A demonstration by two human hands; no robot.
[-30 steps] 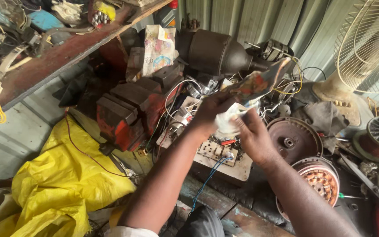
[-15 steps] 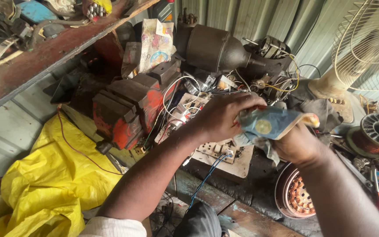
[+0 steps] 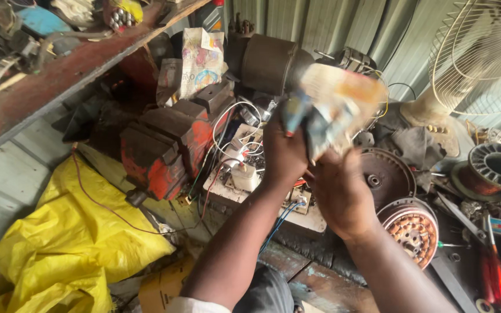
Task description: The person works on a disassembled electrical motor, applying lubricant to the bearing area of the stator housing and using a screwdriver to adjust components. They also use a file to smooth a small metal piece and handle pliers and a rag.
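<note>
While both hands meet above a crowded workbench (image 3: 297,272), a person grips a blurred, crumpled wrapper (image 3: 334,104), pale with orange and blue patches, held up near the centre of the view. The left hand (image 3: 285,153) has its fingers clenched around the wrapper's lower left end. The right hand (image 3: 340,194) sits just below at five o'clock, back of the hand to the camera, touching the wrapper's underside; whether its fingers are closed on it cannot be told.

At nine o'clock from the hands stands a red bench vise (image 3: 163,142), with white and red wires (image 3: 227,139) trailing over a small circuit board (image 3: 244,179). At twelve o'clock sits a dark electric motor (image 3: 268,61). A wound copper coil (image 3: 416,229) lies at four o'clock, with a dark metal disc (image 3: 386,174) just above it. A white fan guard (image 3: 482,52) fills two o'clock. A yellow plastic sheet (image 3: 64,243) spreads at eight o'clock, under a rusty shelf (image 3: 59,75).
</note>
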